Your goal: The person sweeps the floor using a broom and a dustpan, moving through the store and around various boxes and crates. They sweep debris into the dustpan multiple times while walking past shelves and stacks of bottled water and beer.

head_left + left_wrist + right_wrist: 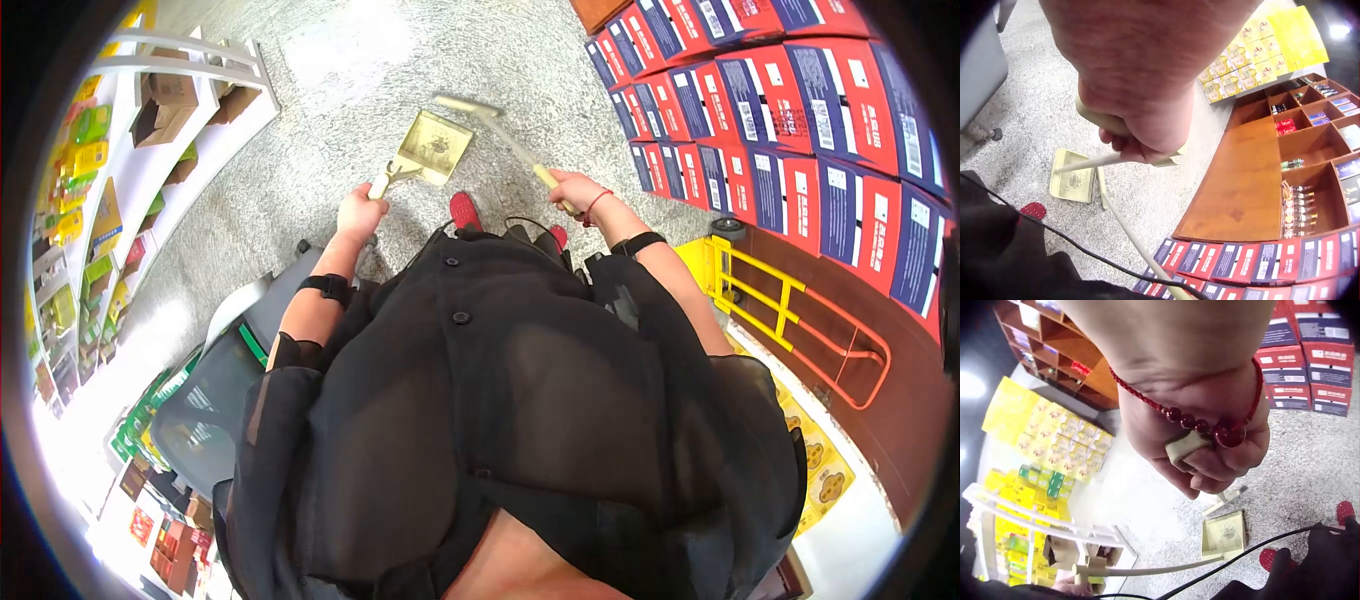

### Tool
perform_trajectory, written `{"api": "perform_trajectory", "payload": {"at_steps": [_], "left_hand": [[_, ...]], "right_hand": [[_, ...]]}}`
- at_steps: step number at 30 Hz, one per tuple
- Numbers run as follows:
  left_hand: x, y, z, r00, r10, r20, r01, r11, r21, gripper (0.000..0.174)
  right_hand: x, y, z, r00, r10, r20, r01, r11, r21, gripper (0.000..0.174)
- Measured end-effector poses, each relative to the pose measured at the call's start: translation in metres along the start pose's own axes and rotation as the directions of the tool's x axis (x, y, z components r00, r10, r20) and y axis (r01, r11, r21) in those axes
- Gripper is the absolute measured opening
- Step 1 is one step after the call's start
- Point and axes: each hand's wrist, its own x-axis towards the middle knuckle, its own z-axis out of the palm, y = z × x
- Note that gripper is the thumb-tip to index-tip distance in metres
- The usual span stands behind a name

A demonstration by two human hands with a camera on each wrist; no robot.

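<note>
My left hand (pixel 361 212) grips the handle of a pale yellow long-handled dustpan (pixel 436 146), whose pan lies on the speckled floor ahead of my feet. Fingers of my right hand (pixel 581 194) curl round the handle of a matching broom (pixel 547 178); its head rests on the floor just beyond the pan. In the left wrist view the left hand (pixel 1141 106) wraps the dustpan's handle, and the broom head stands beside the pan's edge. The right wrist view shows the right fist (pixel 1204 450) round the broom's handle end, a red beaded bracelet above it.
Stacked red and blue boxes (pixel 780 110) line the right side. A yellow and orange trolley (pixel 790 310) stands near my right elbow. White shelves (pixel 150 120) with packaged goods run along the left, and a dark grey bin-like object (pixel 215 400) is behind my left arm. Red shoes (pixel 464 210) show below.
</note>
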Motion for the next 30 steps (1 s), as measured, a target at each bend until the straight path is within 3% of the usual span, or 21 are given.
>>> {"api": "perform_trajectory", "payload": {"at_steps": [1, 3, 6, 9, 10, 16, 18, 19, 21, 24, 26, 28, 29, 30], "left_hand": [[0.002, -0.004, -0.001, 1.0, -0.005, -0.007, 0.005, 1.0, -0.009, 0.03], [0.008, -0.016, -0.001, 0.989, -0.148, 0.002, 0.146, 0.972, -0.184, 0.03], [0.006, -0.036, -0.004, 0.985, -0.146, -0.089, 0.115, 0.951, -0.288, 0.03], [-0.001, -0.046, -0.014, 0.977, -0.157, -0.145, 0.132, 0.977, -0.167, 0.03], [-0.001, -0.052, -0.014, 0.976, -0.162, -0.146, 0.136, 0.975, -0.174, 0.03], [0.005, -0.083, -0.011, 0.957, -0.232, -0.171, 0.143, 0.897, -0.419, 0.029], [0.003, -0.078, -0.016, 0.937, -0.305, -0.17, 0.189, 0.852, -0.487, 0.027], [0.003, -0.074, -0.02, 0.932, -0.314, -0.183, 0.189, 0.849, -0.494, 0.027], [-0.001, -0.062, -0.025, 0.921, -0.356, -0.155, 0.181, 0.747, -0.64, 0.025], [0.002, -0.046, -0.031, 0.884, -0.42, -0.207, 0.213, 0.754, -0.622, 0.024], [0.009, -0.043, -0.029, 0.873, -0.439, -0.213, 0.201, 0.722, -0.662, 0.023], [0.018, -0.032, -0.032, 0.869, -0.446, -0.214, 0.181, 0.69, -0.701, 0.022], [0.022, -0.024, -0.033, 0.862, -0.463, -0.205, 0.189, 0.67, -0.718, 0.02], [0.026, -0.018, -0.034, 0.855, -0.481, -0.194, 0.199, 0.65, -0.734, 0.019]], "right_hand": [[-0.013, -0.023, 0.005, 0.999, 0.016, 0.027, -0.016, 1.0, -0.022, 0.059], [-0.021, -0.046, 0.008, 0.998, 0.05, 0.027, -0.051, 0.999, 0.011, 0.057], [-0.013, -0.059, 0.003, 0.997, 0.06, 0.05, -0.061, 0.998, 0.025, 0.057], [-0.031, -0.089, -0.01, 0.997, 0.048, 0.058, -0.063, 0.955, 0.29, 0.054], [-0.032, -0.093, -0.017, 0.997, 0.05, 0.061, -0.065, 0.957, 0.283, 0.054], [-0.004, -0.11, -0.076, 0.989, 0.021, -0.147, 0.04, 0.915, 0.401, 0.048], [0.018, -0.113, -0.091, 0.968, 0.057, -0.243, 0.089, 0.831, 0.55, 0.041], [0.031, -0.117, -0.098, 0.971, 0.06, -0.229, 0.093, 0.794, 0.601, 0.025], [0.061, -0.124, -0.111, 0.979, 0.078, -0.19, 0.066, 0.756, 0.652, 0.02], [0.104, -0.131, -0.124, 0.982, 0.13, -0.136, 0.007, 0.7, 0.715, 0.009], [0.134, -0.125, -0.131, 0.993, 0.066, 0.095, -0.115, 0.625, 0.772, 0.009], [0.109, -0.156, -0.094, 0.996, 0.083, -0.012, -0.067, 0.873, 0.483, 0.009], [0.107, -0.166, -0.085, 0.996, 0.086, -0.021, -0.074, 0.94, 0.333, 0.011], [0.121, -0.162, -0.085, 0.996, 0.088, -0.019, -0.077, 0.94, 0.331, 0.011]]}}
